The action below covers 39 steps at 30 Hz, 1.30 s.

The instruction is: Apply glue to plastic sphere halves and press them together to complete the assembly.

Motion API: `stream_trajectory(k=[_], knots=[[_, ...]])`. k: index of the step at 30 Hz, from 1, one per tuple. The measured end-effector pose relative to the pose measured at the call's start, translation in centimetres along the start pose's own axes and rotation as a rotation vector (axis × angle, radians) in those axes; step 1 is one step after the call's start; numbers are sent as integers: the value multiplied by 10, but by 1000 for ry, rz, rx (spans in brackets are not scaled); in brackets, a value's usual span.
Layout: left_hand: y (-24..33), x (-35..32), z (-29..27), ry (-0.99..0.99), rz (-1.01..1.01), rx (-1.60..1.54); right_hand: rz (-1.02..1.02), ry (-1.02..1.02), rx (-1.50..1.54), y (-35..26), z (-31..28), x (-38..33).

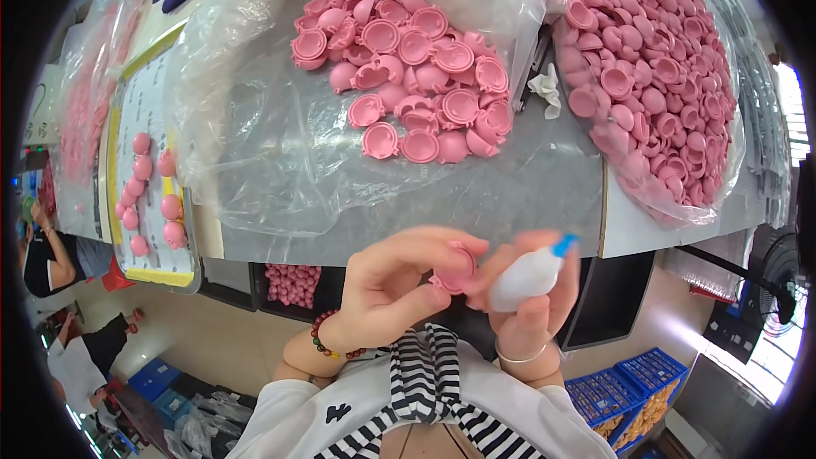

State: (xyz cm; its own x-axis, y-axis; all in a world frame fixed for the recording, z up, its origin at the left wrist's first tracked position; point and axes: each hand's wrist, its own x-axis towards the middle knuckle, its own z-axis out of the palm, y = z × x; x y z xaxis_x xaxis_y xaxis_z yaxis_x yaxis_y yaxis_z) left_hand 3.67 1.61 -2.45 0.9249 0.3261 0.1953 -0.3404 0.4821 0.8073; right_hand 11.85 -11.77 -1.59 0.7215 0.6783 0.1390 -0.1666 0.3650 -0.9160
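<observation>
My left hand [387, 285] had a pink shell piece [455, 268] pinched between thumb and fingertips, held up close to my chest, just below the table edge [408, 246]. My right hand [531, 306] was wrapped around a small white squeeze bottle [523, 279], fingers curled tight on its body, its blue tip [563, 245] pointing up and away from the shell, not at it. The bottle and the shell were touching or nearly so (motion blur there, I couldn't tell which).

The risks as I judged them: my grip on the shell was only a fingertip pinch on its rim, so a slip would have dropped it into my lap or to the floor. A hard squeeze on the bottle with the tip aimed off could have sent its contents onto my fingers or striped top [425, 391] rather than the part. And the two hands were crowded together, so a knock from the bottle could have twisted the shell out of line.

On the table above, a heap of pink shells [408, 59] sat on a clear plastic sheet [255, 136], and a bigger bagful [654, 68] lay to the right, both well apart from my hands.
</observation>
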Motion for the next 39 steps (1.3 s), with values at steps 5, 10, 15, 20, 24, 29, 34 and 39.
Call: stream_trajectory(k=[5, 10, 15, 20, 24, 29, 34, 39], knots=[[5, -5, -5, -11, -230, -279, -353, 132, -118, -7, -9, 11], [2, -3, -2, -49, -126, -247, -727, -36, -470, -19, -11, 21], [1, -7, -3, -17, -161, -247, -723, -46, -627, -23, -5, 16], [0, -7, -6, -22, -149, -201, -756, -35, -655, -22, 0, 17], [0, -7, -6, -20, -158, -221, -713, -18, -687, -21, 3, 17], [-1, -6, -5, -38, -147, -234, -761, 50, -663, -20, -2, 18], [0, -6, -6, -38, -130, -170, -656, 93, -649, -19, 4, 17], [2, -6, -5, -35, -127, -116, -777, 103, -706, -18, 1, 18]])
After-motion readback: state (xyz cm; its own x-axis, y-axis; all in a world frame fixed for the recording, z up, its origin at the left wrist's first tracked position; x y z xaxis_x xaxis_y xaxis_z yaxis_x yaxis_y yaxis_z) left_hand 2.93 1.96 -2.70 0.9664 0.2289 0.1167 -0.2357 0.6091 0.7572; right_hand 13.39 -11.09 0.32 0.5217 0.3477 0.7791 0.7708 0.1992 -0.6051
